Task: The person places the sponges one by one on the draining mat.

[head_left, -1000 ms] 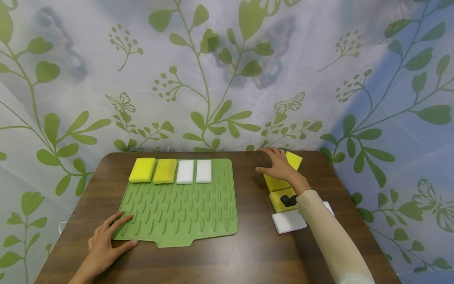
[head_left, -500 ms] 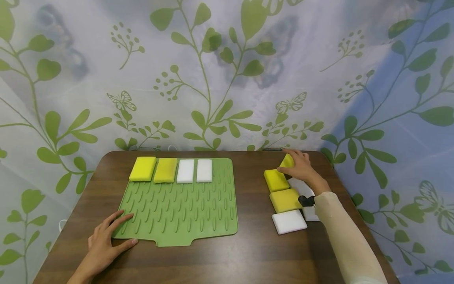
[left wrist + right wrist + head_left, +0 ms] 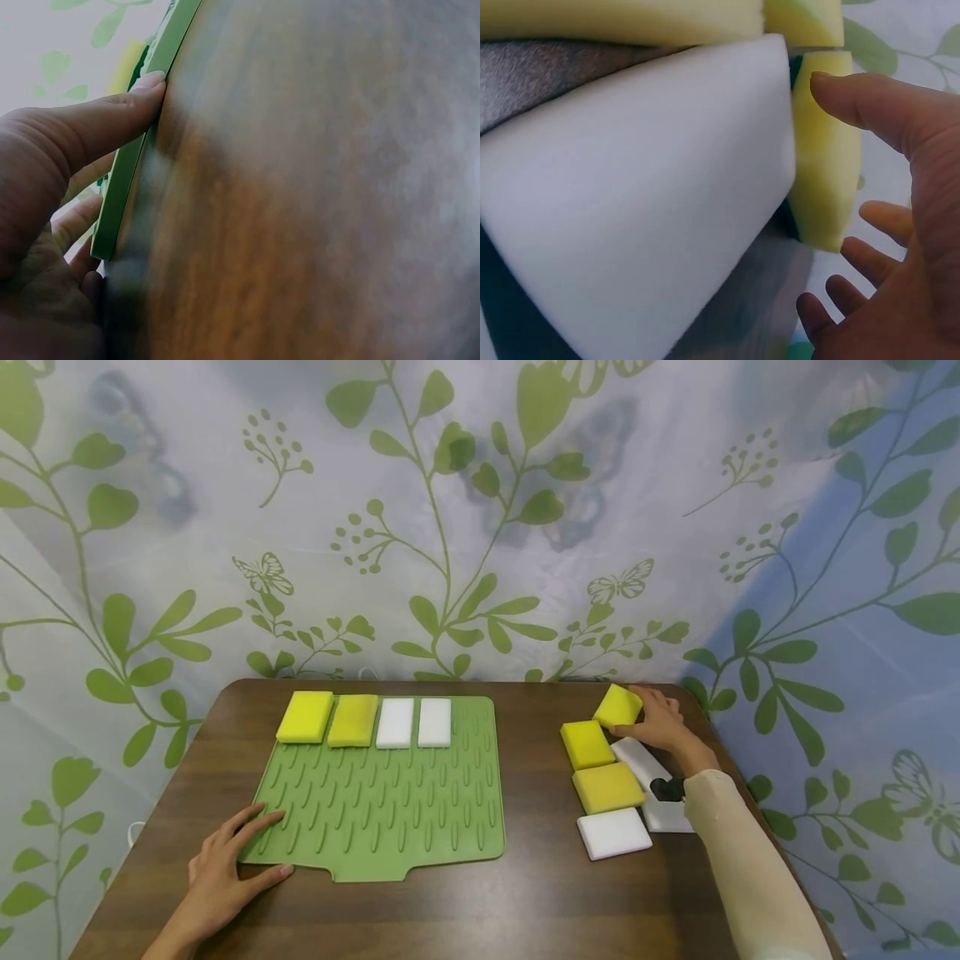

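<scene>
My left hand (image 3: 221, 870) lies at the near left corner of a green ridged drying mat (image 3: 375, 827). Its fingers rest over the mat's edge, and in the left wrist view the thumb touches the mat's side. My right hand (image 3: 663, 727) is at the far right, thumb and fingers spread about the right end of a yellow sponge (image 3: 617, 705). In the right wrist view the thumb tip overlaps this sponge (image 3: 829, 157), which has a dark green scouring layer, while the fingers stand apart from it. A white sponge (image 3: 652, 172) fills much of that view.
Along the mat's far edge sit two yellow sponges (image 3: 304, 717) and two white sponges (image 3: 395, 723). Nearer than the right hand lie another yellow sponge (image 3: 587, 743), a darker yellow one (image 3: 609, 787) and white sponges (image 3: 615, 833). A patterned curtain (image 3: 480, 527) hangs behind the brown table (image 3: 465, 910).
My right hand has moved right, from above the yellow sponges to the right end of the farthest one, which now shows more fully. The left hand has stayed at the mat's corner.
</scene>
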`<control>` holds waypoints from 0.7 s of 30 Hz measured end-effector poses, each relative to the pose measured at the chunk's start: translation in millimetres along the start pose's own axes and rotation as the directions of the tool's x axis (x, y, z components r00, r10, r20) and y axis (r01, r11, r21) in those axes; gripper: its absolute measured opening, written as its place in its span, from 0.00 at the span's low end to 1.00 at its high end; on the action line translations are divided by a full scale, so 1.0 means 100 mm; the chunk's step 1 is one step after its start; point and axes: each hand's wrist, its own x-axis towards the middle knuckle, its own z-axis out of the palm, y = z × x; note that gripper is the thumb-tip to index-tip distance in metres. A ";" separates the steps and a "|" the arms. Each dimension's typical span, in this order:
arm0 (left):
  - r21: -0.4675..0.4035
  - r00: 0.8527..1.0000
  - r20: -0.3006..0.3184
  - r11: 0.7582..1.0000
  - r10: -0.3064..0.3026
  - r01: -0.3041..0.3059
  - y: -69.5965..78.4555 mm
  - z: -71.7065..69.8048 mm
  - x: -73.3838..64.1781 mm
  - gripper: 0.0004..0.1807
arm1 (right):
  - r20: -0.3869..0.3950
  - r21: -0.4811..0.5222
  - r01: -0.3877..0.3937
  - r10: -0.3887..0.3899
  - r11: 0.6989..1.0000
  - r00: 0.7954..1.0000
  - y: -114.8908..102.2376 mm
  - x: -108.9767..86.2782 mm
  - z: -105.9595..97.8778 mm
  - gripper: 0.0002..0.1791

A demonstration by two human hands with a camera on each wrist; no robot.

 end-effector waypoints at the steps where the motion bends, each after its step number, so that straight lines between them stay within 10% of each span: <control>1: -0.001 1.000 -0.001 1.000 0.000 0.000 0.00 0.00 0.00 0.43 | 0.006 0.000 -0.008 0.008 1.000 1.000 0.01 0.00 0.00 0.60; 21: -0.007 1.000 -0.009 1.000 0.009 -0.009 -0.01 0.01 0.01 0.43 | -0.009 0.036 -0.025 0.026 0.999 1.000 0.07 -0.01 0.07 0.58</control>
